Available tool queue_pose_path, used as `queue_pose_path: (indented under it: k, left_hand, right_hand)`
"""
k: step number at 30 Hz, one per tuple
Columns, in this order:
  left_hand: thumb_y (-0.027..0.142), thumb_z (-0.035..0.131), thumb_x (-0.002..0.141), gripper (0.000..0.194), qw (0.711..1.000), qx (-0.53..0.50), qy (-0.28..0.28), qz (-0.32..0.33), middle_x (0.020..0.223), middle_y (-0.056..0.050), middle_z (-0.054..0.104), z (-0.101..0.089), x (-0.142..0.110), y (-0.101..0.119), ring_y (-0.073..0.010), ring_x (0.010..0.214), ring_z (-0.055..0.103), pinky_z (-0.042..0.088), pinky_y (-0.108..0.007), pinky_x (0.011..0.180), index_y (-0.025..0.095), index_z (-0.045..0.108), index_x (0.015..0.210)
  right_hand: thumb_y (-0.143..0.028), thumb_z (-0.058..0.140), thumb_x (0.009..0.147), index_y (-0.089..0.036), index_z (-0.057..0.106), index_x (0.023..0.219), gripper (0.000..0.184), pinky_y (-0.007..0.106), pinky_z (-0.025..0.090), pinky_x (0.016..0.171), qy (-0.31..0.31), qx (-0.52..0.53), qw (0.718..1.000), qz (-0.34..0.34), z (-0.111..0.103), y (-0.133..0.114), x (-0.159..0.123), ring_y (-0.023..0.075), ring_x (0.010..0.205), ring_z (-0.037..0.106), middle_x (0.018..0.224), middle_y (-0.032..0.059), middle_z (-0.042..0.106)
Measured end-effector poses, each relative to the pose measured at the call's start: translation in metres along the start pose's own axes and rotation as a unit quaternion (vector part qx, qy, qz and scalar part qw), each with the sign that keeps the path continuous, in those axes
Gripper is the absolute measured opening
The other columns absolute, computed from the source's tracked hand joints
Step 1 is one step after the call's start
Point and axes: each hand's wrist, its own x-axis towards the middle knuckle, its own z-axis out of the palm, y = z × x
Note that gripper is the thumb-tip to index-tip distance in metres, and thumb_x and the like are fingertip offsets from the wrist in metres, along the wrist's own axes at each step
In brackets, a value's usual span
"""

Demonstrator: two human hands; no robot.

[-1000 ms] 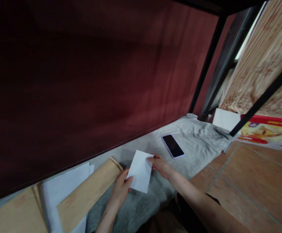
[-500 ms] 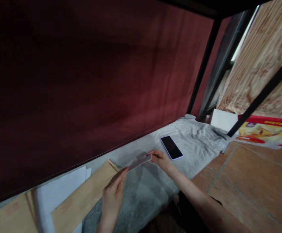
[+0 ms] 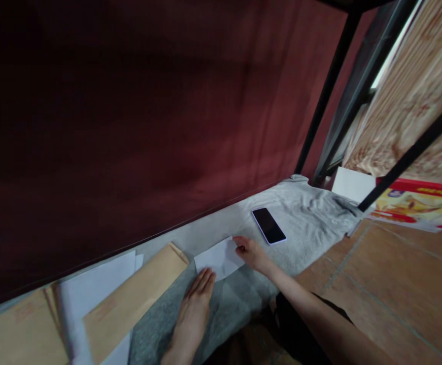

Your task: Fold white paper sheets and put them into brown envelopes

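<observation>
A small white sheet of paper (image 3: 216, 259) lies flat on a grey cloth (image 3: 304, 213). My left hand (image 3: 196, 309) rests flat, fingers stretched out, with its fingertips at the sheet's near edge. My right hand (image 3: 251, 252) touches the sheet's far right corner with bent fingers. A dark phone (image 3: 268, 226) lies face up on the cloth just beyond my right hand.
Brown envelopes (image 3: 137, 299) and white sheets (image 3: 95, 284) lie to the left on the cloth. A dark red wall (image 3: 148, 126) rises behind. Black metal frame bars (image 3: 327, 91), a white box (image 3: 352, 185) and a red and yellow package (image 3: 414, 205) stand at the right, over a brown tiled floor (image 3: 396, 284).
The white sheet, held up in both hands before, has been turned over and laid flat on the cloth. My left hand has let go and now lies flat.
</observation>
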Motion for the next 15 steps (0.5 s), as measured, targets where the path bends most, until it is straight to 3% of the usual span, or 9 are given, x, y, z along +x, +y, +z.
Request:
queue_pose_path:
  k: [2,5,9,15]
  left_hand:
    - [-0.009,0.028,0.073,0.074,1.000,-0.004,-0.013,-0.009,0.145,-0.009,0.057,0.002,-0.002,0.000,-0.0195,0.137,0.051,0.050,-0.039,0.110,0.016,0.058,0.136]
    - [-0.001,0.033,0.084,0.059,1.000,-0.007,0.001,-0.010,0.143,-0.011,0.060,0.002,-0.003,0.003,-0.0218,0.135,0.053,0.050,-0.042,0.109,0.016,0.059,0.134]
    - [0.013,0.036,0.096,0.043,0.999,0.002,0.032,-0.031,0.135,-0.011,0.066,0.000,0.007,0.011,-0.0234,0.127,0.060,0.045,-0.048,0.113,0.017,0.063,0.129]
    - [0.016,0.029,0.099,0.053,0.991,0.035,0.098,-0.088,0.155,-0.015,0.045,0.024,0.023,0.018,-0.0243,0.145,0.038,0.035,-0.045,0.119,0.010,0.041,0.149]
  right_hand:
    - [-0.012,0.058,0.082,-0.023,0.071,0.108,0.031,0.038,0.049,0.094,0.005,-0.064,0.998,-0.028,0.003,-0.001,-0.007,0.0230,0.095,0.065,0.099,0.0067,0.070]
    - [-0.015,0.050,0.092,-0.018,0.066,0.124,0.036,0.038,0.046,0.104,-0.022,-0.175,0.977,-0.117,0.016,-0.007,-0.019,0.0241,0.115,0.061,0.123,0.0126,0.066]
    - [-0.026,0.043,0.101,-0.015,0.056,0.140,0.043,0.040,0.037,0.116,-0.087,-0.248,0.941,-0.213,0.045,-0.013,-0.034,0.0236,0.136,0.049,0.147,0.0124,0.054]
    - [-0.026,0.041,0.102,-0.016,0.043,0.151,0.050,0.042,0.028,0.121,-0.094,-0.376,0.897,-0.212,0.067,-0.008,-0.044,0.0246,0.145,0.036,0.158,0.0095,0.038]
